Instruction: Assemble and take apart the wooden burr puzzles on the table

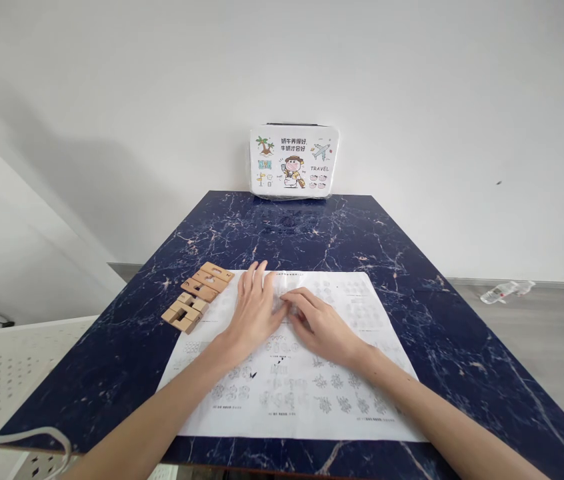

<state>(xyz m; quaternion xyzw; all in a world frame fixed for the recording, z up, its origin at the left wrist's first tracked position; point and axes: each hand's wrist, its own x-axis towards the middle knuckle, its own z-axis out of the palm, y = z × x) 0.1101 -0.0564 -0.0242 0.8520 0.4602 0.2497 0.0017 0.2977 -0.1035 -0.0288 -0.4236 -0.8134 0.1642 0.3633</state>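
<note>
A large white printed sheet (337, 427) with small diagrams and lines of text lies on the blue marbled table. My left hand (255, 303) rests on its upper middle, palm down, fingers stretched out. Just to the right, my right hand (319, 323) also lies on the paper. Its fingers are loosely bent and apart, the fingertips close to my left thumb. Nothing shows in either hand. Left of my left hand are wooden puzzle pieces (186, 311) with notches and cut-out holes, grouped near the sheet's upper left edge. Some of the print is hidden under my hands and forearms.
At the table's far edge, a white cartoon-printed case (289, 160) stands against the wall. A white perforated chair (7, 373) is at the left, with a white cable (37, 433) near the table corner. A clear plastic bottle (505, 291) lies on the floor at right.
</note>
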